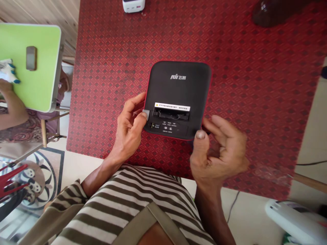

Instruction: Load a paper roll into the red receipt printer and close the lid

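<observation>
"What stood furthest left?"

"A green counter [41, 88] with a phone [31, 58] on it, well apart from the hands, and another person's arm [15, 105] at its near edge."

"And the left grip [129, 127]?"

"Closed on the near part of the device [176, 88], at its left side. The thumb lay on a grey tab [146, 115] at the edge, with the fingers curled alongside."

"So which way did the device lie from it?"

"To the right and a little forward, over the red counter [107, 68]. I could not tell whether it rested on it or was held just above."

"Its long axis?"

"It ran away from the body, the far end leaning slightly right. The slot [172, 115] ran across it, in the near half, with a white label [172, 107] just beyond."

"Was the right grip [219, 153] as near?"

"Yes, about as near. It was at the near right corner, the thumb by the edge and the fingers half curled and spread. Whether it was pinching anything, I could not tell. From there the device lay forward and left, so it sat between the two."

"Further right?"

"A dark thing [265, 13] at the counter's far side, well apart."
</observation>
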Demonstrator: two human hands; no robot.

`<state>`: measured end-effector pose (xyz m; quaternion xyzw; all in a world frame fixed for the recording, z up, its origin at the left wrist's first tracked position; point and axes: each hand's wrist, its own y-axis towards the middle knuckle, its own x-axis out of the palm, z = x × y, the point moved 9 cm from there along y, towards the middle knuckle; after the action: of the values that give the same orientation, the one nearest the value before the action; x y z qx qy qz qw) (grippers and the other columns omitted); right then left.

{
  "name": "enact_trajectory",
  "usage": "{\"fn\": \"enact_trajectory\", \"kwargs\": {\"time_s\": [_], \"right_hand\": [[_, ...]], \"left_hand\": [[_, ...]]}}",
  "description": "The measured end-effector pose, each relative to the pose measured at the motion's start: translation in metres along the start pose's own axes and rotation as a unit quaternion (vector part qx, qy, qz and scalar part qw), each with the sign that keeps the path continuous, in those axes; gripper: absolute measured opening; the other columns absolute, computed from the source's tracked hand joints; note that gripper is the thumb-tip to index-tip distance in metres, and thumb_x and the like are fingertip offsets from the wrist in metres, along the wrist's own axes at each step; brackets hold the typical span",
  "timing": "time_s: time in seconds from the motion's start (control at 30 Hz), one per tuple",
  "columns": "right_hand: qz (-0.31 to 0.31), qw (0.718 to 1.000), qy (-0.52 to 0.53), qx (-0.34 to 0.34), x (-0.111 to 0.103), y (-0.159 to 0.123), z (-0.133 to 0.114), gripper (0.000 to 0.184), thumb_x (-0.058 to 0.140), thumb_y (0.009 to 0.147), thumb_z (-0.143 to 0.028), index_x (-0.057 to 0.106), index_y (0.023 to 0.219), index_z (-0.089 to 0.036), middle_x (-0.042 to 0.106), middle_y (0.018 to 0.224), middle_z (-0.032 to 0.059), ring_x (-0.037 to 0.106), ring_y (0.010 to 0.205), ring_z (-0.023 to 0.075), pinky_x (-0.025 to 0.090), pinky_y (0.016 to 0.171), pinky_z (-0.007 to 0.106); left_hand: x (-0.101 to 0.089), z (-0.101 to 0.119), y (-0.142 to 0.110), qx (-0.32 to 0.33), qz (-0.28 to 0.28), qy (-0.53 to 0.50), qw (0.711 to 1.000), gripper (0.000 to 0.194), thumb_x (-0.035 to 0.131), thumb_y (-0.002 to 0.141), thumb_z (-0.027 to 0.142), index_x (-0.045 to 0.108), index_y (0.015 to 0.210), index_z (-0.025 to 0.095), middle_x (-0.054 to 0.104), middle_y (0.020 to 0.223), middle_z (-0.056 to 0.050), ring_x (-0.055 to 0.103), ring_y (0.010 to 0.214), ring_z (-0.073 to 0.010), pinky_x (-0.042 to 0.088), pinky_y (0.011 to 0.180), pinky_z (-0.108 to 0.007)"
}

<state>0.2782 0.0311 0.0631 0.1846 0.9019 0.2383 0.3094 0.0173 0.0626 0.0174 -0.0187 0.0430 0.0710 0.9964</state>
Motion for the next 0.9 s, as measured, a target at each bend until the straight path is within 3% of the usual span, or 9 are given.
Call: {"fn": "enact_trajectory", "kwargs": {"time_s": [0.23, 0.5, 0.67, 0.77, 0.9], "right_hand": [[-0.002, 1.000, 0.002, -0.013, 0.001, 0.001, -0.005, 0.046, 0.089, 0.118, -0.033, 0.087, 0.164, -0.029, 0.100, 0.131, 0.0118, 0.101, 0.108, 0.0351, 0.084, 0.095, 0.049], [-0.022, 0.999, -0.008, -0.029, 0.000, 0.007, -0.006, 0.041, 0.085, 0.120, -0.037, 0.087, 0.160, -0.027, 0.100, 0.129, 0.0114, 0.101, 0.105, 0.0342, 0.083, 0.089, 0.048], [-0.046, 0.989, -0.068, -0.127, -0.007, 0.042, -0.039, 0.038, 0.084, 0.122, -0.022, 0.089, 0.157, -0.036, 0.101, 0.134, 0.0066, 0.099, 0.118, 0.0328, 0.082, 0.106, 0.052], [-0.150, 0.965, -0.075, -0.202, 0.021, 0.067, -0.060, 0.035, 0.077, 0.124, -0.013, 0.090, 0.151, -0.031, 0.100, 0.139, 0.0080, 0.097, 0.127, 0.0324, 0.079, 0.114, 0.051], [-0.309, 0.918, -0.134, -0.210, 0.078, 0.086, -0.052, 0.021, 0.071, 0.125, -0.018, 0.089, 0.132, -0.026, 0.097, 0.124, 0.0108, 0.092, 0.115, 0.0345, 0.075, 0.102, 0.051]], "left_hand": [[0.000, -0.004, 0.004, -0.002, -0.006, -0.030, 1.000, 0.049, 0.080, 0.123, 0.057, 0.075, 0.168, 0.036, 0.088, 0.174, -0.008, 0.087, 0.159, -0.0350, 0.072, 0.137, -0.058], [-0.002, -0.006, 0.005, 0.011, -0.013, 0.000, 1.000, 0.054, 0.075, 0.126, 0.067, 0.073, 0.171, 0.036, 0.088, 0.173, -0.010, 0.086, 0.162, -0.0362, 0.071, 0.136, -0.059], [-0.003, -0.007, 0.006, 0.017, -0.027, -0.009, 0.999, 0.053, 0.076, 0.124, 0.065, 0.074, 0.168, 0.035, 0.089, 0.170, -0.011, 0.087, 0.157, -0.0370, 0.073, 0.131, -0.058], [-0.007, -0.008, 0.009, 0.024, -0.022, -0.012, 0.999, 0.054, 0.079, 0.121, 0.063, 0.075, 0.166, 0.034, 0.090, 0.167, -0.012, 0.087, 0.155, -0.0371, 0.072, 0.131, -0.058], [-0.009, -0.009, 0.016, 0.041, -0.036, -0.036, 0.998, 0.060, 0.085, 0.117, 0.069, 0.075, 0.164, 0.032, 0.091, 0.163, -0.013, 0.087, 0.153, -0.0375, 0.072, 0.132, -0.058]]}}
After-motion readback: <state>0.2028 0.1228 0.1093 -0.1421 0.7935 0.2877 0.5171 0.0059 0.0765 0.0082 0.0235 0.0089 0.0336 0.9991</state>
